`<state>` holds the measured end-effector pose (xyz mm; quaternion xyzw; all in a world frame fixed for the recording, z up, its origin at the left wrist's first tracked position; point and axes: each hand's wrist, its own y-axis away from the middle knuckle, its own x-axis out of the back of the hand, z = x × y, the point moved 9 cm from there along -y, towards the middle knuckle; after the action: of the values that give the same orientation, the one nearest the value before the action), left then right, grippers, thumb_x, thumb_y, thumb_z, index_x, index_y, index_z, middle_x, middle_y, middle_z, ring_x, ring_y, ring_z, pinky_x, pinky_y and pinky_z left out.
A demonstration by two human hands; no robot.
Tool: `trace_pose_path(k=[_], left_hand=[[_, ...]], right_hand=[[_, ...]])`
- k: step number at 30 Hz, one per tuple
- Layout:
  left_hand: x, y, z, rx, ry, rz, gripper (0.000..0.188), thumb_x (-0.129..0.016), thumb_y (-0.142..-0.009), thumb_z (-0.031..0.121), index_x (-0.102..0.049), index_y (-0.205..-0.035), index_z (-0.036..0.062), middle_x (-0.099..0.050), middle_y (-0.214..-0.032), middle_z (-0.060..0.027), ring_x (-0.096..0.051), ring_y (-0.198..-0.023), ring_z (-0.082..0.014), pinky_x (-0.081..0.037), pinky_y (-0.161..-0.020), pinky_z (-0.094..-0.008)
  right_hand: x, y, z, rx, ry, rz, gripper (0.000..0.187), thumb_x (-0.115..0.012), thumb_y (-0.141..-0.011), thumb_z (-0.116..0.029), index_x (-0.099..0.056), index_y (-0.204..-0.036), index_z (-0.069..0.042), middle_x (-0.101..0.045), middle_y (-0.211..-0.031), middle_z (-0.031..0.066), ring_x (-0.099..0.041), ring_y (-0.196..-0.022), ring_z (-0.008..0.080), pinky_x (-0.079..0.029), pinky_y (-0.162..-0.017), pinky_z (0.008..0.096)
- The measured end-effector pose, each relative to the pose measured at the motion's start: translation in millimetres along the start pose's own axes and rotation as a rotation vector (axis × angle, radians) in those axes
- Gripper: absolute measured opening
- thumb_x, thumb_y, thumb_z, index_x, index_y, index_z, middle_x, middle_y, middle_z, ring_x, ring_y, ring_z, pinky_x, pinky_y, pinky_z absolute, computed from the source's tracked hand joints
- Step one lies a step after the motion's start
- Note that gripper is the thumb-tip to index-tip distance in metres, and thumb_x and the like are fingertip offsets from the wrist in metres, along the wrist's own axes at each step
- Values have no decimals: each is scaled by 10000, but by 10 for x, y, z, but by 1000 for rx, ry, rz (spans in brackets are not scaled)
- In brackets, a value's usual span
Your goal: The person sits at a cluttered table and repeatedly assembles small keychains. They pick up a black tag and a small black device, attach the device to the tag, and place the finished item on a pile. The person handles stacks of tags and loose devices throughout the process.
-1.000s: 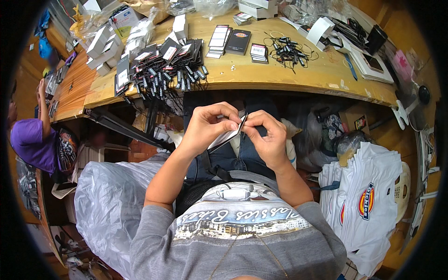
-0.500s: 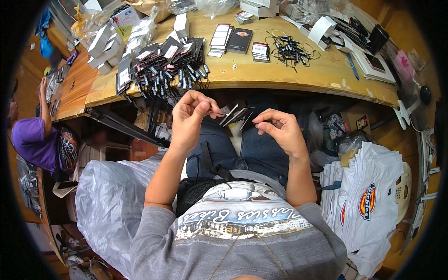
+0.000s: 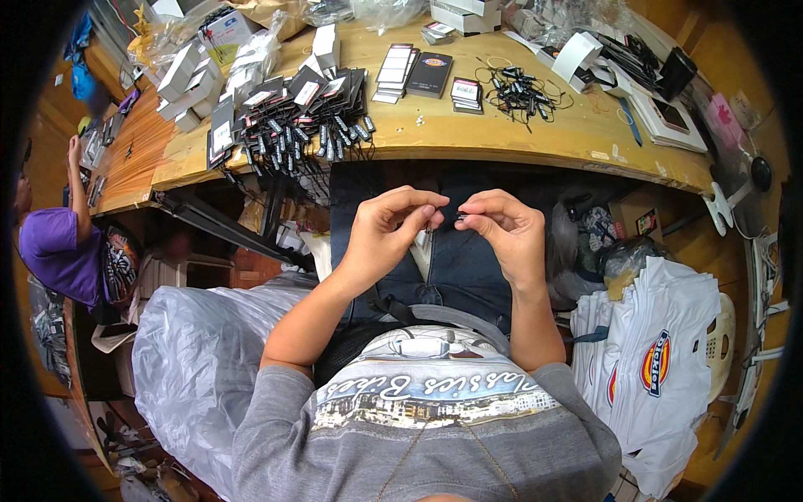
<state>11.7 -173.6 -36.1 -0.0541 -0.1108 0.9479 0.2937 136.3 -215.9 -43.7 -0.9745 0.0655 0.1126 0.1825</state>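
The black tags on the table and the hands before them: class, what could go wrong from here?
The black tags are heaped near the front edge of the table, cords hanging over, so some might be snagged and fall. The loose cord pile looks tangled and could knot further. The right hand pinches a small dark piece that might slip.

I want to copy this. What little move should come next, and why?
Perhaps ease the right hand toward the left hand: the right pinches a small dark piece, and only a narrow gap separates the hands. Whether the left grips anything is unclear.
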Motion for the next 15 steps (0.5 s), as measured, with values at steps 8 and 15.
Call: trace_pose_path(k=[8,15], left_hand=[[-45,-11,121,-135,-271,-26,108,-513,-748,-52,-422,-790,-12,-519,-730,-62,-552,-720,-110,-456,-658,-218],[-109,-21,206,-187,-349,-65,152,-489,-709,-120,-408,-790,-19,-516,-693,-63,-550,-693,-117,-448,-632,-218]], right_hand=[[-58,11,-153,83,126,2,101,-563,-702,60,-585,-800,53,-541,-807,85,-561,-687,128,-466,-623,204],[-93,17,-118,80,203,-44,108,-564,-692,74,-587,-794,49,-550,-772,87,-561,-653,126,-465,-592,203]])
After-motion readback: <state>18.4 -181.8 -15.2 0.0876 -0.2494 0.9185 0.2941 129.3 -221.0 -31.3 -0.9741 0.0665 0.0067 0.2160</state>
